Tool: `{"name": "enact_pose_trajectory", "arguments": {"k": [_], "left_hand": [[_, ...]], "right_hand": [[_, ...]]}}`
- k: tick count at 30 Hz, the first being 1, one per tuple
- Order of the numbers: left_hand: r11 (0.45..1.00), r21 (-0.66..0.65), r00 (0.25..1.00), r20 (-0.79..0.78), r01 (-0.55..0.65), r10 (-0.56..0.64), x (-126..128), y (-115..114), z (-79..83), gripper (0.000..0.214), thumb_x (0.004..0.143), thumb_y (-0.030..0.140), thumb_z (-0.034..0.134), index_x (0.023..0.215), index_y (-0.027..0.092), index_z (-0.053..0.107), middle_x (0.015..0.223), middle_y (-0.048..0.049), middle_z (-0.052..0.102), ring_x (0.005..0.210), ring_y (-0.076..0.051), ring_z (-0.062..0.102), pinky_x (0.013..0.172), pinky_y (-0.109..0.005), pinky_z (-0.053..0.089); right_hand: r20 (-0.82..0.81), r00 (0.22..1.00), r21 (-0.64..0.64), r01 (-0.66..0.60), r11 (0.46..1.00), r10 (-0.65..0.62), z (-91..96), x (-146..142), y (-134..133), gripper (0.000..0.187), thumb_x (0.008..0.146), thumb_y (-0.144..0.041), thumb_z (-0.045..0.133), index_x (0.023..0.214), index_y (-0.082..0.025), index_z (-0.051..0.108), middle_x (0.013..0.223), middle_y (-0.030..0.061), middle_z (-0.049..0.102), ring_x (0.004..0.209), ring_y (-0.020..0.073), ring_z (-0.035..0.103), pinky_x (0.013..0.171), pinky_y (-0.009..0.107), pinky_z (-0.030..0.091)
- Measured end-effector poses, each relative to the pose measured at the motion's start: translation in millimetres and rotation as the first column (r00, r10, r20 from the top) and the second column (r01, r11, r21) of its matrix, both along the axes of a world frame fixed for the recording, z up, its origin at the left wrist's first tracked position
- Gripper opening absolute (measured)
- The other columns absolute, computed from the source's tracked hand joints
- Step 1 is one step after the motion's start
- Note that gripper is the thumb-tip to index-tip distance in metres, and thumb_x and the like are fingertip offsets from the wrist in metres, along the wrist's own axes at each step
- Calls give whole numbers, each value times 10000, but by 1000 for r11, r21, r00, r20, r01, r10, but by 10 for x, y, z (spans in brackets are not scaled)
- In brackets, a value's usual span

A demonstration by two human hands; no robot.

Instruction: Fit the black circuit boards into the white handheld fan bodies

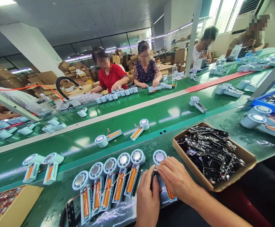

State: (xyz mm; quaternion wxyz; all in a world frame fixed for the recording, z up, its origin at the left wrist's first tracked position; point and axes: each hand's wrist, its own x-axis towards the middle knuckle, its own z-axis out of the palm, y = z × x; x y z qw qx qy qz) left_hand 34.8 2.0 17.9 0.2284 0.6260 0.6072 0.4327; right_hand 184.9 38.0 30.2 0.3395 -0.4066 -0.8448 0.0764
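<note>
My left hand (148,197) is closed around a small black circuit board (154,172), held upright between thumb and fingers. The fingertips of my right hand (178,176) pinch together at the top of that same board; they hide much of it. Beneath my hands lies a light-blue device (159,156) with a round head, an orange battery showing below my right wrist. To the left, several similar light-blue devices (109,165) lie side by side, their orange batteries and thin wires exposed. Another black circuit board (70,212) is by the leftmost device, wires attached.
A cardboard box (249,168) heaped with black circuit boards stands on my right. At lower left, another cardboard box (25,206) holds round parts with red wires. Beyond the metal bench runs a green conveyor belt (118,118) carrying more devices. Co-workers sit across it; a person's hand shows far right.
</note>
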Motion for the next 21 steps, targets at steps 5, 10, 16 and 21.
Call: {"name": "enact_pose_trajectory", "arguments": {"k": [5,10,16,21], "left_hand": [[992,72,987,-128,102,-92,-52,2,-43,425,984,201,467,1385,267,590,1266,-109,695,1172,-290,663,974,-474,580],[990,88,980,-172,111,-95,-38,-15,-115,485,997,177,448,1442,355,518,1321,-79,665,1221,-280,641,990,-467,587],[990,82,973,-214,112,-92,15,-26,-120,448,992,157,409,1420,172,537,1343,-182,641,1249,-277,623,1011,-443,559],[997,4,984,-163,79,-78,42,-31,-95,433,989,196,403,1388,134,558,1341,-201,639,1257,-291,617,1024,-455,542]], "right_hand": [[37,999,12,24,1000,-24,-6,-10,3,265,1028,-116,379,866,-171,581,833,63,579,792,206,497,726,347,390],[44,998,43,41,998,-42,40,-32,4,267,1023,-110,384,835,-171,563,802,57,573,752,202,484,689,341,380],[-21,999,89,50,995,-48,28,-69,23,276,1019,-87,368,836,-180,554,773,48,574,734,192,498,664,319,399],[10,1000,113,21,993,-23,-37,-69,24,283,1014,-69,380,821,-184,553,782,50,566,743,198,502,674,328,401]]}}
